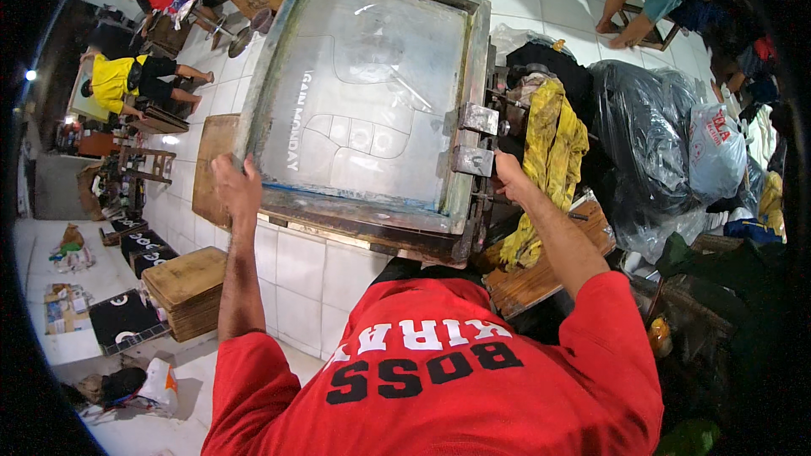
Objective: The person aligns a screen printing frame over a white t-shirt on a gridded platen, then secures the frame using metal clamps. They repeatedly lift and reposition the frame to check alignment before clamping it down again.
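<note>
A screen-printing frame [478, 51] serves as the reference and is positioned in front of the wearer's red shirt [439, 363]. Its pale mesh [338, 89] carries an outlined figure and a line of lettering along the left side. Blue residue [355, 196] marks the near edge of the mesh.

The left hand [238, 186] is at the near-left corner of the frame, fingers bent and thumb apart from them; whether it pinches the rail cannot be told. The right hand [508, 176] is at the right side of the frame, just beside the nearer of two metal clamp blocks [473, 160]. Its fingers are curled, the tips partly hidden; its grip cannot be told.

Right of the frame hangs a crumpled yellow cloth [553, 152]; farther right are black plastic bags [629, 135] and a white plastic bag [718, 152]. A brown board [214, 148] lies just left of the frame. A stack of brown boards [190, 283] stands to the near left. A co-worker in a yellow shirt [112, 83] bends forward, well left of the frame.
</note>
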### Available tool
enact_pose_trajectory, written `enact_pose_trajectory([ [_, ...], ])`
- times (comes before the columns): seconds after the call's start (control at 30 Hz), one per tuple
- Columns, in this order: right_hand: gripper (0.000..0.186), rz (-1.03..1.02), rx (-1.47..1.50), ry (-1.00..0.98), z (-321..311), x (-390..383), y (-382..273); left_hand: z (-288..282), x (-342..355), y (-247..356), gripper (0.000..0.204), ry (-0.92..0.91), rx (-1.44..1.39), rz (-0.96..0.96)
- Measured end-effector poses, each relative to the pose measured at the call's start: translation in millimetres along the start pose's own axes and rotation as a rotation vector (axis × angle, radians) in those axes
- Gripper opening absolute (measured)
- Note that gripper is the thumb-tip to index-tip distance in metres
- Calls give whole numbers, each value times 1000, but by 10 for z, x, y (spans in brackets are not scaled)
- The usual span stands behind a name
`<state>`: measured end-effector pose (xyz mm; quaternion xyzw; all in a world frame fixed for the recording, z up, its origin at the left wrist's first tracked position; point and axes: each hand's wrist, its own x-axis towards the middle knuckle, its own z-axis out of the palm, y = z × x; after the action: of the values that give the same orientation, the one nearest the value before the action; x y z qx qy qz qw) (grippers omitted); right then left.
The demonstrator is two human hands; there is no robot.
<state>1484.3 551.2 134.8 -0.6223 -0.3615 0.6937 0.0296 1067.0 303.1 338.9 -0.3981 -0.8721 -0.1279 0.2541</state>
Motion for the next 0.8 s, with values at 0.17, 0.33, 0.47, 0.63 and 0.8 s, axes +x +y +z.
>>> enact_pose_trajectory([
  [0.17,59,-327,-256,297,46,-249,17,356,-103,-375,38,-124,-75,31],
  [0.33,49,-682,-65,497,-120,-714,439,1082,-325,-565,37,-342,-91,-134],
  [0.47,39,-717,-12,655,-141,-1077,806,1571,-535,-526,34,-556,0,-238],
  [0.63,34,-729,-27,758,330,-1324,1001,1831,-727,-517,31,-593,-48,-163],
  [0.8,28,-706,-62,842,1484,-1072,844,1947,-714,-1094,45,-502,-374,135],
])
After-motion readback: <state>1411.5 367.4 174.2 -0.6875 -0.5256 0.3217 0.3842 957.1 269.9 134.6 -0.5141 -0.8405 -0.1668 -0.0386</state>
